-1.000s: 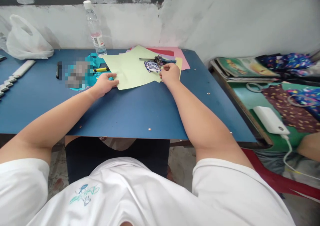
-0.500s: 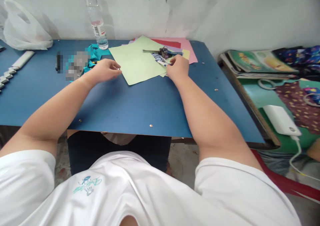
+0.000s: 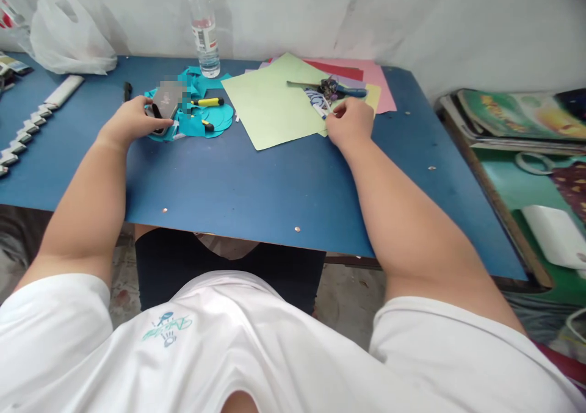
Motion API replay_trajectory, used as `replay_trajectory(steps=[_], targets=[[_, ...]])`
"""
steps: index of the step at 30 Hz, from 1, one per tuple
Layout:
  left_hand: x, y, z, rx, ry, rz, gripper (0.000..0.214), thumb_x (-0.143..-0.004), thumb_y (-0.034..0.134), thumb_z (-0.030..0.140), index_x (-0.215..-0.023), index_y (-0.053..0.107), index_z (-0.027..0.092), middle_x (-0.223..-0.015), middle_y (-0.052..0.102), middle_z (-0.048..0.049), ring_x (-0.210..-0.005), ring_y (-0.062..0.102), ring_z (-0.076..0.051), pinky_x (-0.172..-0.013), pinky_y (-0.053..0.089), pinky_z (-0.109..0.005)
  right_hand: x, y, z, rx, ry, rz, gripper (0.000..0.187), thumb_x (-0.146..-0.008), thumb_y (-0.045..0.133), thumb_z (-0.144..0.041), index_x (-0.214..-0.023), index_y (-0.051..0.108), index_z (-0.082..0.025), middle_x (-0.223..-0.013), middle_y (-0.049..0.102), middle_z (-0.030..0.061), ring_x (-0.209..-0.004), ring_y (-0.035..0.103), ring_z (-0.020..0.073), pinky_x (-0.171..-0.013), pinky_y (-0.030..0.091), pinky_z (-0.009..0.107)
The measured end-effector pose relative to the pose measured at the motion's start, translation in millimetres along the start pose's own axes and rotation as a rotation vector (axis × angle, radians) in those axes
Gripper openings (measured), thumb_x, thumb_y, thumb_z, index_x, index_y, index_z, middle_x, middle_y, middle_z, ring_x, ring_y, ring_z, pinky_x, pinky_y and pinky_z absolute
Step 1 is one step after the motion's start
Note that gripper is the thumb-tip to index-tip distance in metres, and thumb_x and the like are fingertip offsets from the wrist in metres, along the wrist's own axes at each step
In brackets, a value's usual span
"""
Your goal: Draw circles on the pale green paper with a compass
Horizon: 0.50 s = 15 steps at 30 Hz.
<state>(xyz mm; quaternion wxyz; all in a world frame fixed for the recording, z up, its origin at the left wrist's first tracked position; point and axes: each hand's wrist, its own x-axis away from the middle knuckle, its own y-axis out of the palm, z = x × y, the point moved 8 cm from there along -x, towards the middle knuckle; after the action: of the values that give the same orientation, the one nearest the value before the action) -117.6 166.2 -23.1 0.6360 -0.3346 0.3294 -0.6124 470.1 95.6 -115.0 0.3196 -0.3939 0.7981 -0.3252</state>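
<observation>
My left hand (image 3: 130, 119) rests on the blue table (image 3: 238, 181) at the left, fingers curled around a small grey object (image 3: 163, 100), partly blurred, lying on teal paper scraps (image 3: 206, 117). My right hand (image 3: 350, 120) sits at the right edge of a pale green paper sheet (image 3: 270, 105), fingers pinched on a small blue-and-white patterned piece (image 3: 318, 100). Scissors with blue handles (image 3: 334, 88) lie just beyond it on pink and yellow sheets (image 3: 378, 89). A yellow-handled cutter (image 3: 208, 102) lies on the teal scraps.
A clear water bottle (image 3: 204, 28) stands at the back by the wall. A white plastic bag (image 3: 68, 35) and folded white paper strips (image 3: 32, 123) are at the far left. To the right, a second table holds magazines (image 3: 517, 117) and a white power bank (image 3: 556, 236).
My left hand left the green sheet's corner and moved left onto the grey object on the teal scraps. My right hand stayed by the patterned piece. The view shifted left and down.
</observation>
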Motion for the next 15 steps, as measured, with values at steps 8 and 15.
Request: replay_trajectory(steps=[8, 15], targets=[[-4.8, 10.2, -4.5, 0.188, 0.014, 0.052, 0.115, -0.069, 0.123, 0.038, -0.166, 0.066, 0.014, -0.149, 0.078, -0.0026, -0.160, 0.050, -0.032, -0.149, 0.036, -0.047, 0.4, 1.6, 0.8, 0.055, -0.023, -0.022, 0.027, -0.098, 0.075, -0.014, -0.090, 0.058, -0.033, -0.124, 0.088, 0.0136, -0.134, 0.083, 0.0440, -0.131, 0.065, 0.066], [1.4, -2.2, 4.5, 0.604, 0.138, 0.127, 0.084, -0.093, 0.109, 0.052, -0.159, 0.062, 0.029, -0.126, 0.080, 0.0031, -0.140, 0.055, -0.026, -0.127, 0.051, -0.047, -2.8, 4.3, 5.8, 0.053, -0.029, -0.028, 0.015, -0.093, 0.076, -0.019, -0.098, 0.069, -0.032, -0.122, 0.086, 0.0133, -0.137, 0.082, 0.0460, -0.131, 0.064, 0.072]])
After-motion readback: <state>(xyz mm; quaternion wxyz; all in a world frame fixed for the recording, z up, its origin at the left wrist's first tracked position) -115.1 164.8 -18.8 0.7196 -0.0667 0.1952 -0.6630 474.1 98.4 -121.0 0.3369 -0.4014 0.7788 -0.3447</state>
